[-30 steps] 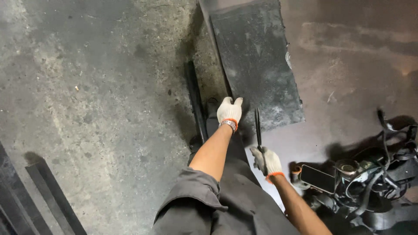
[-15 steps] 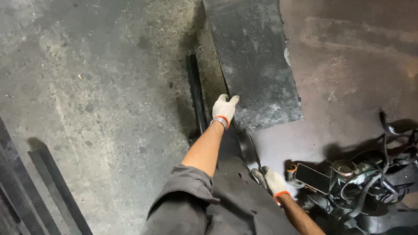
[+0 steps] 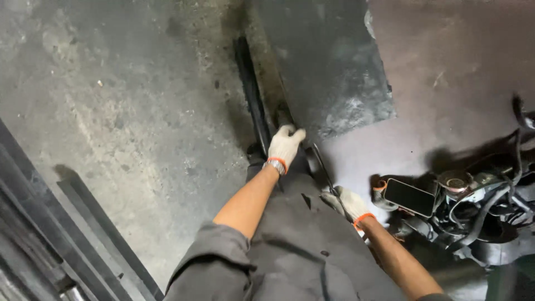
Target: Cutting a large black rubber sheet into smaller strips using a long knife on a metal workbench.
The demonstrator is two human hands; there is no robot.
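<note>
My left hand [image 3: 285, 146], in a white glove with an orange cuff, presses on the near corner of a dark rubber mat [image 3: 329, 72] lying on the concrete floor. Its fingers curl around the mat's edge, beside a long black bar [image 3: 252, 95] that runs along the mat's left side. My right hand [image 3: 348, 203], gloved the same way, grips a thin dark tool [image 3: 321, 166] whose shaft points up toward the mat's corner. My grey trouser leg [image 3: 290, 245] fills the lower middle of the view.
A phone with a dark screen [image 3: 409, 197] lies on a heap of black cables and engine parts [image 3: 479, 206] at the right. Dark metal rails [image 3: 50, 234] cross the lower left corner. Stained concrete floor [image 3: 128, 100] spreads to the left.
The view has moved closer and lower. My left hand stays on the mat's corner. My right hand has dropped with the tool, which now lies lower and more slanted.
</note>
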